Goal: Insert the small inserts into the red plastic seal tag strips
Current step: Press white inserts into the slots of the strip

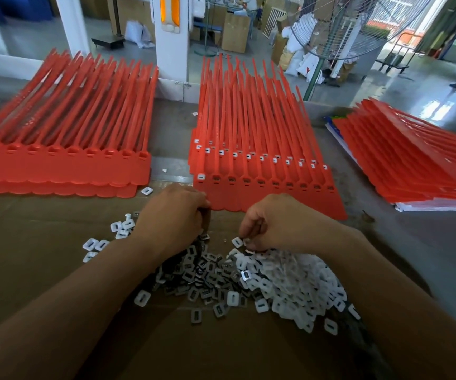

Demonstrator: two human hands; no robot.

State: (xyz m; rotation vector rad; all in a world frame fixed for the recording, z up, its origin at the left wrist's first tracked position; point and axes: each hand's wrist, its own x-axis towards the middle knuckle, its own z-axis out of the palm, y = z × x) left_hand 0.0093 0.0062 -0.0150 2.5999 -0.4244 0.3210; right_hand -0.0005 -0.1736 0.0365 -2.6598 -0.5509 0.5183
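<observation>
A red seal tag strip point(270, 197) lies on top of the middle stack, just beyond my hands; its leftmost socket holds a white insert point(201, 177), the other sockets look dark. Below it spreads a heap of small inserts point(248, 281), grey metal ones on the left and white plastic ones on the right. My left hand point(173, 212) hovers with curled fingers over the grey part of the heap; what its fingertips hold is hidden. My right hand point(276, 223) pinches small white inserts at the heap's top edge.
A stack of red strips point(57, 171) with bare sockets lies at the left, and another stack point(413, 160) at the right. Loose white inserts point(95, 245) are scattered on the brown cardboard point(29, 242). A floor fan point(339, 26) stands behind the table.
</observation>
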